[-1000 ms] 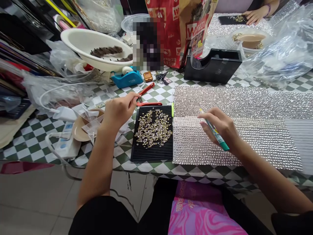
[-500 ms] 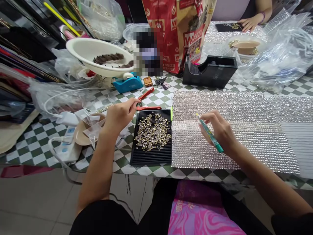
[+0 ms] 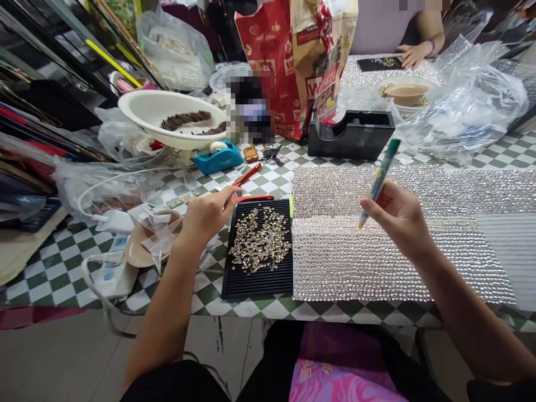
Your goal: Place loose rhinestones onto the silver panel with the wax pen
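Right hand (image 3: 400, 215) pinches pen (image 3: 382, 170); left hand (image 3: 206, 216) narrow near tray (image 3: 255, 286), contents unclear; light, steady pen touch likely suits sheet (image 3: 360, 268).

Dim, uneven indoor light glints off the rhinestone sheet (image 3: 402, 245); wide-angle stretch warps the edges.

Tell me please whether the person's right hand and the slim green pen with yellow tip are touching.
Touching. The head view shows the right hand holding the green pen between thumb and fingers.
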Tool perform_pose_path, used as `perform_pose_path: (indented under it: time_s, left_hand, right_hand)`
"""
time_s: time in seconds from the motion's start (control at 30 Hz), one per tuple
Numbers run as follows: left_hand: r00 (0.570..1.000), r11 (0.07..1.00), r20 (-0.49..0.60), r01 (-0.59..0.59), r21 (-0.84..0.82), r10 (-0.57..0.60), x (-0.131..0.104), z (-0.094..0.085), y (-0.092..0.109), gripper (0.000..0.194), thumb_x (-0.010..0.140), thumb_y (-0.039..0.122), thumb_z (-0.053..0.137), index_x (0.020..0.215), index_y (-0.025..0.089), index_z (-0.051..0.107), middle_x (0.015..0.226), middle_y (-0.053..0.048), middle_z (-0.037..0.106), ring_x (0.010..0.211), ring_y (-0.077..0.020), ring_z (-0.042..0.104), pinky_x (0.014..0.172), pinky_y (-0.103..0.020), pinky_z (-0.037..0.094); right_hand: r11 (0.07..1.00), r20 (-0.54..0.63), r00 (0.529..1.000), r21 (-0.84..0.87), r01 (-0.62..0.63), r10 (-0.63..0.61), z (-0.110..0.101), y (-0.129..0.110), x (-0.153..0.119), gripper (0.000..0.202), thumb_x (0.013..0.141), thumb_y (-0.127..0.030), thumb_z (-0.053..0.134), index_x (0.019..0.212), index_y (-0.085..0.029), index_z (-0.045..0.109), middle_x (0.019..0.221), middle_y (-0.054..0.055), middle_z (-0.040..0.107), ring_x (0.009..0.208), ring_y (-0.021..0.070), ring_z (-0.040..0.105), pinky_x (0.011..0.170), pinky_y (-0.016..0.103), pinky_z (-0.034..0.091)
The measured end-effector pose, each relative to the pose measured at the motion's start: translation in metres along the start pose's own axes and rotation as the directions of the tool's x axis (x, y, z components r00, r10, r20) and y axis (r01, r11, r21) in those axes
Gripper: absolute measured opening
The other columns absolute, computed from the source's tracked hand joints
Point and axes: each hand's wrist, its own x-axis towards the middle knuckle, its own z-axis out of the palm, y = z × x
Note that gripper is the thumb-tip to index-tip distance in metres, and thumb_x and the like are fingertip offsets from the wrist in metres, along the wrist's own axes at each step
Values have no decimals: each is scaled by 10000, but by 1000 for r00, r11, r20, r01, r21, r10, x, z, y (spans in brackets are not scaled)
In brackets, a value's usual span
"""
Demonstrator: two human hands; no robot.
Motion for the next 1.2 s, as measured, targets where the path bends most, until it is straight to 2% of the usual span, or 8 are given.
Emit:
perform_pose_path:
  time_s: [0.27, 0.37, 0.47, 0.57, 0.77, 0.97, 1.1, 1.2]
  left_hand:
    - [1000, 1000, -20, 7, -21, -8, 1, 6, -3, 399, 957, 303, 381, 1108, 209, 738, 633, -42, 631, 524, -162, 497, 554, -284, 305]
    - [1000, 999, -24, 9, -32, -10, 2, 7, -4, 388, 948, 292, 386, 1096, 209, 736, 636, -41, 635, 524, -162, 509, 558, -283, 308]
    - [999, 999, -42, 7, -36, -8, 2, 7, -5, 383, 946, 286, 387, 1079, 208, 737, 634, -40, 634, 523, -161, 510, 559, -282, 316]
    - [998, 1000, -62, 8, -30, -10, 2, 7, -5, 376, 949, 289, 390, 1075, 210, 735, 610, -34, 618, 520, -160, 502, 555, -279, 318]
    - [999, 999, -51, 3, -43, -5, 3, 5, -4, 378, 941, 284, 390, 1079, 206, 733, 602, -30, 620, 506, -151, 490, 541, -271, 312]
    - [999, 999, -42, -1, -43, 0, 3, 4, -3, 370, 937, 271, 401, 1096, 199, 727, 593, -33, 619, 504, -153, 500, 534, -272, 300]
    - [1000, 999, -23, -2, -50, 1, 2, 6, -4, 364, 944, 284, 405, 1089, 212, 732, 608, -31, 633, 518, -157, 528, 542, -268, 306]
    - [1000, 999, -25, 2, -40, -3, 2, 8, -5, 364, 955, 289, 407, 1089, 209, 735, 642, -43, 659, 534, -162, 551, 554, -273, 316]
  right_hand:
    - [988, 272, 960, -152, -18, 59, 16, 9, -8, 310, 926, -454, 539, 837, -161, 583, 739, 23, 567, 665, 107, 533, 619, 313, 469]
    - [995, 316, 946, -98, -37, 66, 17, 13, -9, 278, 928, -375, 555, 1120, -178, 599, 844, 38, 620, 777, 141, 606, 708, 346, 536]
    - [991, 330, 941, 76, -106, 75, 17, 12, -10, 581, 935, -279, 545, 1475, -267, 330, 941, 32, 621, 818, 145, 643, 752, 358, 595]
    - [965, 334, 941, 222, -136, 56, 16, 8, -12, 767, 940, -219, 522, 1548, -369, 79, 1013, 29, 584, 843, 146, 663, 746, 356, 640]
    - [930, 395, 918, 322, -175, 35, 8, -1, -6, 883, 917, -241, 587, 1543, -385, -19, 933, -11, 569, 814, 163, 705, 720, 354, 671]
    - [987, 227, 970, 113, -112, 84, -4, -11, 93, 566, 863, -252, 693, 1329, -203, 376, 868, 7, 639, 581, 89, 628, 533, 236, 565]
    - [973, 116, 972, 91, -213, 203, 14, -14, 186, 324, 900, -160, 621, 1155, -182, 423, 778, -25, 604, 561, 70, 608, 527, 199, 531]
    - [963, 90, 967, 111, -247, 238, 29, -16, 213, 271, 906, -78, 569, 1114, -171, 423, 675, -48, 554, 508, 60, 576, 479, 161, 507]
